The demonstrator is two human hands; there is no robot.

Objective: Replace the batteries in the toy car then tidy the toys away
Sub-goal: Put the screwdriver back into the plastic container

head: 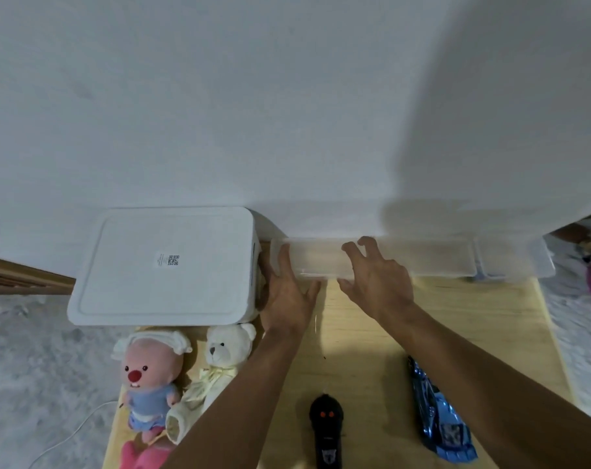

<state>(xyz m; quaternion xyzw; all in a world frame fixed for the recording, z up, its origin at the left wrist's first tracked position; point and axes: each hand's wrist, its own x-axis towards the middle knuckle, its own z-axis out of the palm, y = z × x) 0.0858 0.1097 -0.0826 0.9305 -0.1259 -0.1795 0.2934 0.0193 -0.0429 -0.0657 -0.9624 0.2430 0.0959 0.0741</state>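
Observation:
A blue toy car (439,418) lies on the wooden table (365,336) at the lower right, beside my right forearm. A black remote control (325,431) with two red buttons sits at the bottom centre. Against the wall stands a clear plastic box (321,258). My left hand (287,292) grips its left end, thumb at the front edge. My right hand (378,282) clamps it from the right, fingers spread over the top and thumb at the front. What the box holds cannot be made out.
A white lidded storage bin (165,265) stands left of the clear box. In front of it lie a pink plush in blue clothes (148,380), a white teddy bear (219,357) and a pink toy (141,455). More clear boxes (439,258) line the wall to the right.

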